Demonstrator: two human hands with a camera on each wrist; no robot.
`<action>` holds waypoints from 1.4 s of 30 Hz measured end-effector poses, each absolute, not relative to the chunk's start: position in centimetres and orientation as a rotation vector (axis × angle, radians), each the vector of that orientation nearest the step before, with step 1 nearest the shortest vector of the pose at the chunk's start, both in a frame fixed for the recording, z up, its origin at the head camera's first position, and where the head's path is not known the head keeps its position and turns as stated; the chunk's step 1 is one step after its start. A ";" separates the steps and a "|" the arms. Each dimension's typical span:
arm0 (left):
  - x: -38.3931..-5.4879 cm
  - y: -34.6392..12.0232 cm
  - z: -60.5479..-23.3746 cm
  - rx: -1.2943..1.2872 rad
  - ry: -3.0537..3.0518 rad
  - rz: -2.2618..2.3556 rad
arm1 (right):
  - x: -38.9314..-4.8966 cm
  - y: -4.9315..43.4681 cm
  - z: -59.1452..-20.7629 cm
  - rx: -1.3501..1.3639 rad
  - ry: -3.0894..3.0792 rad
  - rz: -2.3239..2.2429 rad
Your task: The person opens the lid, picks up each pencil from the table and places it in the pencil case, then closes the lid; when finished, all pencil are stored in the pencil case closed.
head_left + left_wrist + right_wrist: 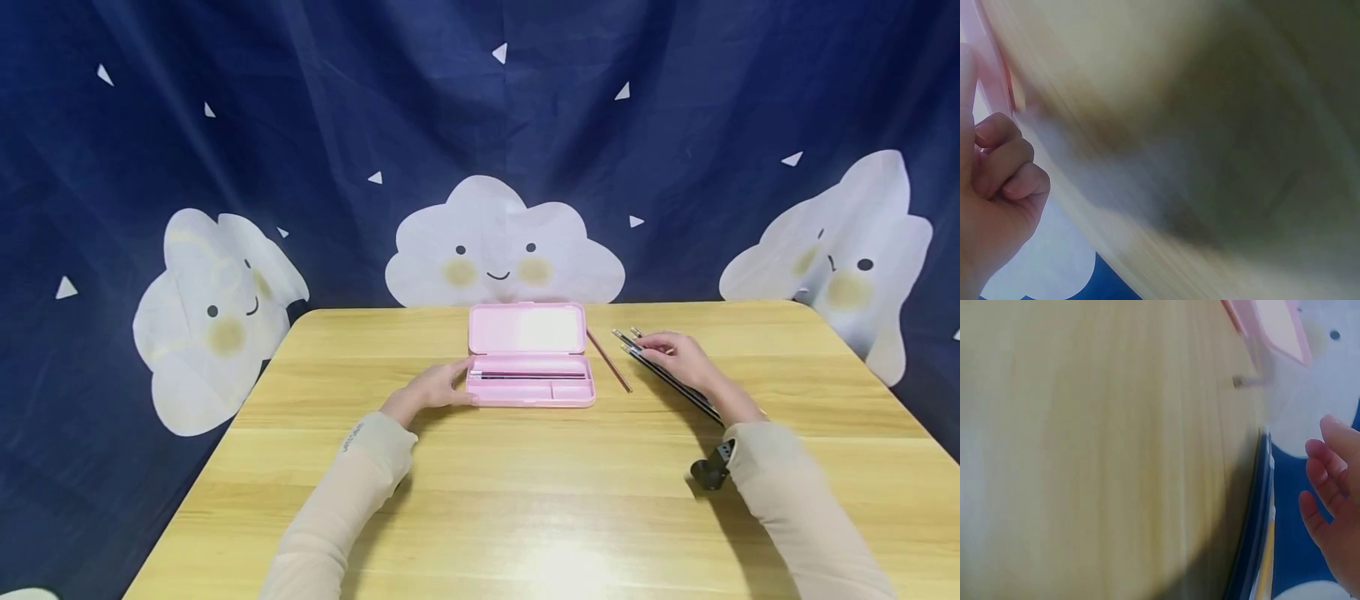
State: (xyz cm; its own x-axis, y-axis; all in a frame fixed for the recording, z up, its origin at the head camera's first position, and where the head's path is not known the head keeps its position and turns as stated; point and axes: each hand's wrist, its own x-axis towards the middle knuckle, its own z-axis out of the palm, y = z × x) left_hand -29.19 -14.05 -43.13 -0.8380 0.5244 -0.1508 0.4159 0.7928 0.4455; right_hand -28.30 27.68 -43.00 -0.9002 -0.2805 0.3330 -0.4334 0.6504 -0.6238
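Observation:
A pink pencil case (530, 392) lies with its lid (495, 327) raised at the back of the table. Dark pencils (528, 376) lie lengthwise inside it. My left hand (431, 388) holds the case by its left end, thumb at the front corner and index finger toward the back; its other fingers are curled in the left wrist view. To the right, my right hand (684, 362) hovers over several dark pencils (678, 387) with fingers loosely bent. In the right wrist view a gap shows between the fingers and those pencils (1254, 531).
A single reddish pencil (610, 361) lies slantwise between the case and the right-hand pencils. The wooden table (525, 492) ends just behind the case, against a dark blue curtain (450, 100) with clouds. A small black device (711, 468) sits at the right wrist.

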 end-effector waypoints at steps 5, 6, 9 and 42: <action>-29.1 -14.0 -43.1 0.727 2.715 0.582 | -27.9 29.5 -42.8 0.525 -2.658 1.073; -29.0 -14.0 -43.1 0.729 2.715 0.582 | -27.8 29.9 -42.8 0.515 -2.664 1.064; -29.0 -14.0 -43.1 0.730 2.712 0.582 | -27.5 30.8 -42.7 0.487 -2.689 1.035; -29.0 -13.9 -43.0 0.723 2.726 0.573 | -25.2 37.2 -44.1 0.360 -2.904 0.982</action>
